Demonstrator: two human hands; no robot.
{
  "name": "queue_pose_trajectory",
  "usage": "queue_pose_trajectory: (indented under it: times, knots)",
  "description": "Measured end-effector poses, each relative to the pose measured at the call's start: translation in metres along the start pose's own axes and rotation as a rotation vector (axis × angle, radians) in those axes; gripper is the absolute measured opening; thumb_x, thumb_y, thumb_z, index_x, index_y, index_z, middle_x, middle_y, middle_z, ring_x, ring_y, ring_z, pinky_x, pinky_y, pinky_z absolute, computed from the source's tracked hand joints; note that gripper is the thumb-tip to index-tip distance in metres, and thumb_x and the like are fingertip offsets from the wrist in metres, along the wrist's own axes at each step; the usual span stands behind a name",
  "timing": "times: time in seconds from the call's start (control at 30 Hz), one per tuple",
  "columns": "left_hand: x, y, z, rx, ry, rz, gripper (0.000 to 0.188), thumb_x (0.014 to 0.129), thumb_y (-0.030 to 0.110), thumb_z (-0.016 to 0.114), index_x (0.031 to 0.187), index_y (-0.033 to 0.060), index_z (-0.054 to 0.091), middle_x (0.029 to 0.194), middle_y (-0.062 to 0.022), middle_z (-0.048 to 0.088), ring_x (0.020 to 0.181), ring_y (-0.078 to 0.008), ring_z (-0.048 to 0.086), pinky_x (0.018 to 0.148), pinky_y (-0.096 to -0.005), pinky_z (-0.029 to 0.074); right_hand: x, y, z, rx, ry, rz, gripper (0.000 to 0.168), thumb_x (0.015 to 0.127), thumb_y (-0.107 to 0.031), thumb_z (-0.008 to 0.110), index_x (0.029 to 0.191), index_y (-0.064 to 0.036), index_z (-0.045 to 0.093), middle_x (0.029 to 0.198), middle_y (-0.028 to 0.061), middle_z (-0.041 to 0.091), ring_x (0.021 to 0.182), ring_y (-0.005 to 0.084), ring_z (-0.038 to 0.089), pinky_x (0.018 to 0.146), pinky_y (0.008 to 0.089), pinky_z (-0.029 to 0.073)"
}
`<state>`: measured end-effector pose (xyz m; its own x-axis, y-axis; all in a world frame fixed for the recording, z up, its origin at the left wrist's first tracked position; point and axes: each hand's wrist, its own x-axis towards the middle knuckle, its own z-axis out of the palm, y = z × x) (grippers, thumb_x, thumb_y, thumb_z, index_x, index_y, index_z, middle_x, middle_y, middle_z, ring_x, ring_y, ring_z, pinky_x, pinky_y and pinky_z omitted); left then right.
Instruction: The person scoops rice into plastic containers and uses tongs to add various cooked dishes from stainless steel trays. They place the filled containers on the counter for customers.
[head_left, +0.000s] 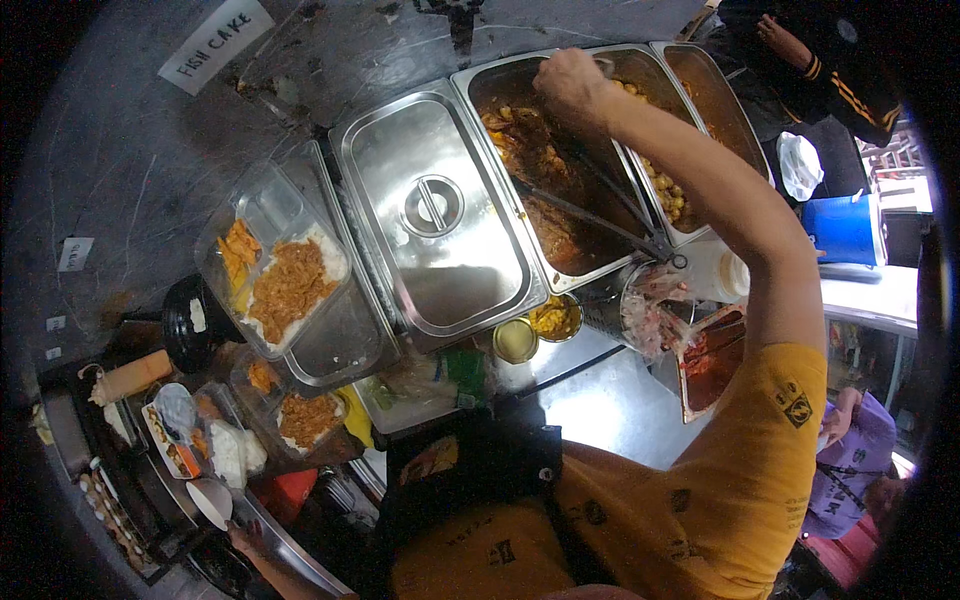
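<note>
My right hand (574, 88) is curled into a fist over the far end of a steel food pan of saucy stew (551, 150). A bit of metal (604, 66) shows just beside its knuckles; whether the fingers grip it is hidden. Dark metal tongs (585, 214) lie across the stew, with their hinge over the pan's near rim. Right of this pan stands another, holding small round pieces in sauce (667, 191). A steel lid (457, 262) covers the pan to the left. My left hand is out of view.
Clear meal trays with rice and food (292, 289) sit at left. Nearer me are open cans (516, 340) and a pan of red sauce (709, 375). At lower left, another person's hand (244, 536) touches a white bowl (210, 502). More people (855, 465) stand right, near a blue cooler (844, 229).
</note>
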<state>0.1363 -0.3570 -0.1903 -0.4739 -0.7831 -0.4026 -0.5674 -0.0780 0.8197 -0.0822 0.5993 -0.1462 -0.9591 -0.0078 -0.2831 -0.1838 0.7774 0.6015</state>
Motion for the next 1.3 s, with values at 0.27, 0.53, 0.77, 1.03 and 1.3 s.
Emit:
queue_pose_trajectory:
  times: [0.27, 0.53, 0.77, 1.03, 1.3]
  knots:
    - [-0.022, 0.008, 0.013, -0.018, 0.055, -0.014, 0.063, 0.086, 0.042, 0.054, 0.138, 0.0151, 0.03, 0.14, -0.0153, 0.026, 0.114, -0.0388, 0.042, 0.09, -0.0453, 0.043, -0.019, 0.018, -0.001, -0.082, -0.061, 0.057, 0.018, 0.077, -0.021, 0.056, 0.091, -0.013, 0.064, 0.081, 0.0046, 0.064, 0.077, 0.0219, 0.062, 0.06, 0.0347, 0.046]
    - [-0.013, 0.018, -0.013, 0.05, 0.089, -0.015, 0.057, 0.088, 0.033, 0.053, 0.135, 0.0093, 0.033, 0.132, -0.0217, 0.035, 0.111, -0.0371, 0.045, 0.09, -0.0466, 0.044, 0.007, -0.022, 0.002, -0.136, -0.129, 0.068, 0.017, 0.078, -0.024, 0.058, 0.081, -0.01, 0.067, 0.082, 0.008, 0.064, 0.082, 0.0247, 0.061, 0.059, 0.0369, 0.046]
    - [-0.007, 0.012, -0.002, 0.108, 0.004, 0.1, 0.047, 0.089, 0.02, 0.049, 0.133, 0.007, 0.036, 0.12, -0.0229, 0.044, 0.091, -0.0366, 0.056, 0.073, -0.0434, 0.054, -0.02, 0.016, 0.0, 0.041, 0.071, 0.03, 0.013, 0.077, -0.018, 0.058, 0.082, -0.014, 0.069, 0.087, 0.0041, 0.067, 0.079, 0.0203, 0.065, 0.063, 0.0332, 0.052]
    - [-0.021, 0.003, 0.002, 0.061, 0.043, 0.108, 0.057, 0.085, 0.034, 0.055, 0.134, 0.0124, 0.035, 0.12, -0.0223, 0.044, 0.093, -0.0345, 0.053, 0.081, -0.0484, 0.048, -0.033, 0.009, 0.008, -0.003, -0.026, 0.062, 0.021, 0.073, -0.026, 0.062, 0.088, -0.012, 0.067, 0.079, 0.0038, 0.066, 0.073, 0.0226, 0.065, 0.054, 0.0372, 0.048]
    - [-0.025, 0.004, -0.002, 0.047, 0.045, 0.113, 0.058, 0.085, 0.036, 0.053, 0.135, 0.0134, 0.034, 0.121, -0.0217, 0.044, 0.095, -0.0337, 0.052, 0.082, -0.0491, 0.046, -0.013, -0.023, 0.011, 0.035, -0.213, -0.006, 0.019, 0.076, -0.019, 0.059, 0.088, -0.009, 0.07, 0.081, 0.0067, 0.067, 0.071, 0.0249, 0.065, 0.046, 0.0397, 0.047]
